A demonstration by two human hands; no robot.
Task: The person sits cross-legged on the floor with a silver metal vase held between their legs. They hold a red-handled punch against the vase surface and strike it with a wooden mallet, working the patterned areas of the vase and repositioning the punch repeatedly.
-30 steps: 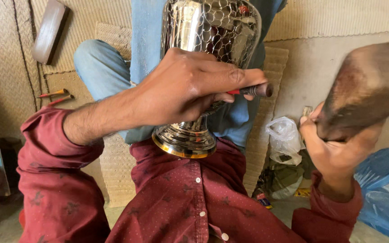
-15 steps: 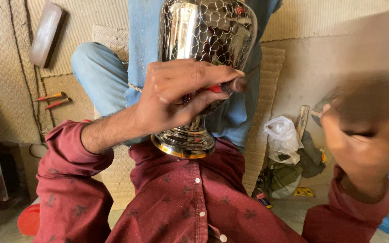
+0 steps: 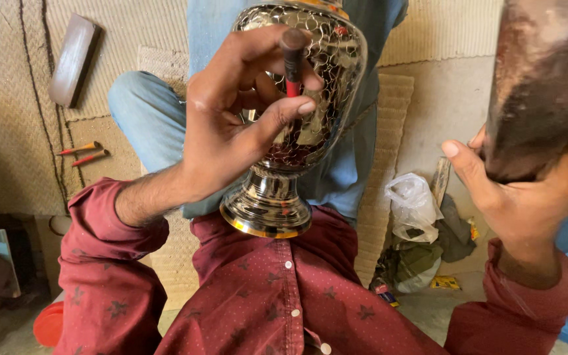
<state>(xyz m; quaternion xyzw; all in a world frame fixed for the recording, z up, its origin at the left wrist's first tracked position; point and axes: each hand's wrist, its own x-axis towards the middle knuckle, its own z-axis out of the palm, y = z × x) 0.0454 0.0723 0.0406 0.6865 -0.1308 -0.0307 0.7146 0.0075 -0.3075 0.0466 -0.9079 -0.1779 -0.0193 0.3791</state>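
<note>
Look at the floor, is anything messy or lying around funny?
Yes. Two red-tipped tools lie loose on the woven mat, apart from the hands. By the right knee, a crumpled plastic bag sits on a heap of rags and scraps. The shiny metal vase looks undamaged.

Under our left hand (image 3: 231, 138) we see a shiny silver vase (image 3: 297, 131) covered in a dark net-like engraved pattern, with a gold-coloured rim around its foot. Between our left fingers sits a thin tool (image 3: 292, 62), red along its shaft and dark grey at its tip. Our right hand (image 3: 520, 197) grips a dark brown block (image 3: 547, 85) with a paler, worn patch. Our sleeves and shirt (image 3: 277, 302) below both hands are maroon with small dots and darker stars. Beyond the left hand are light blue jeans (image 3: 146, 112); left of it lie two red-and-orange tools (image 3: 83, 152) on a beige woven mat (image 3: 8, 98). Below the right hand sits a white plastic bag (image 3: 412, 204).
</note>
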